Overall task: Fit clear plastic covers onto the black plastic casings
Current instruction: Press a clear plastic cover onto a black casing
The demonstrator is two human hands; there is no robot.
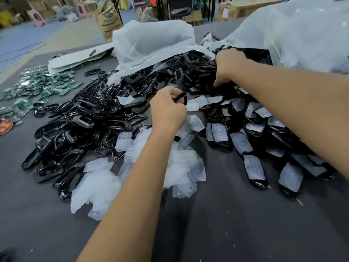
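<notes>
A big heap of empty black casings (90,118) spreads over the left and middle of the grey table. Loose clear plastic covers (181,163) lie in a pile below my left forearm. Casings with covers fitted (253,167) are heaped at the right. My left hand (168,110) is closed around one black casing (181,98), held above the piles. My right hand (228,67) reaches into the black casings at the mouth of a bag, fingers curled down among them; what it grips is hidden.
White mesh bags (151,40) lie at the back of the table, a larger one (302,35) at the right. Green circuit boards (41,86) are scattered at the far left. Cardboard boxes (238,8) and a sack (108,17) stand beyond the table.
</notes>
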